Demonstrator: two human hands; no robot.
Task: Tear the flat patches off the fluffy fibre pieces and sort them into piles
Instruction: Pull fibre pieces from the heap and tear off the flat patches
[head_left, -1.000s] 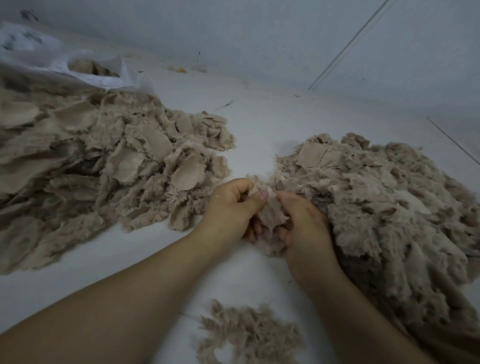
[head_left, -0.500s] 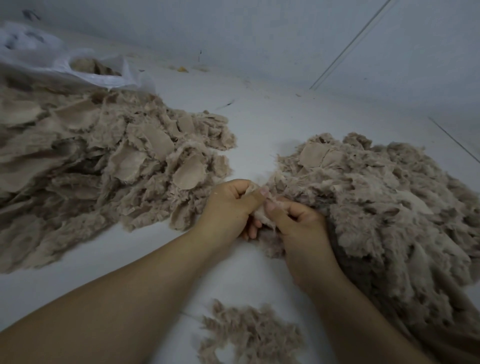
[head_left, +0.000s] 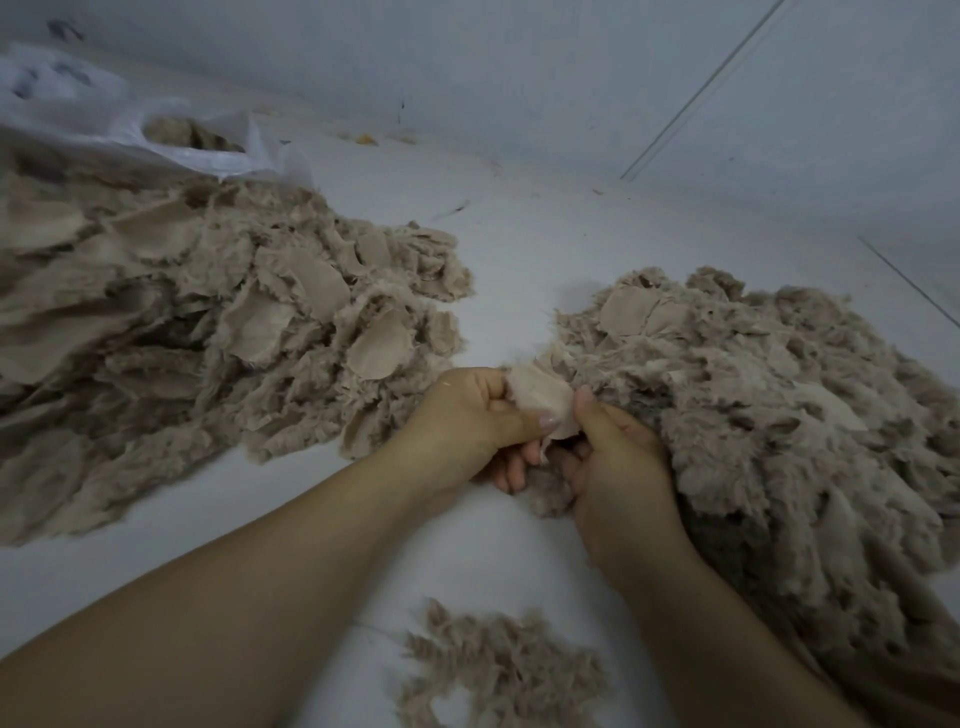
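My left hand (head_left: 470, 418) pinches a flat beige patch (head_left: 540, 396) between thumb and fingers. My right hand (head_left: 621, 467) grips the fluffy fibre piece (head_left: 550, 493) under that patch, its thumb up against the patch's right edge. Both hands meet at the near-left edge of a large heap of fluffy fibre pieces (head_left: 769, 415) on the right. A second large heap (head_left: 208, 332), with many flat patches showing on top, lies to the left. A small pile of loose fluff (head_left: 498, 670) sits near me between my forearms.
Everything lies on a white surface (head_left: 519, 249). A white plastic bag (head_left: 171, 130) holding more beige material stands at the back left behind the left heap. A pale wall (head_left: 519, 67) runs along the far side. Small bits of debris (head_left: 363, 139) lie at its foot.
The patch has come up and lies exposed between my thumbs; before, it was bunched with the fluff. My right thumb has shifted right, and the fluffy piece now sits lower in my right hand.
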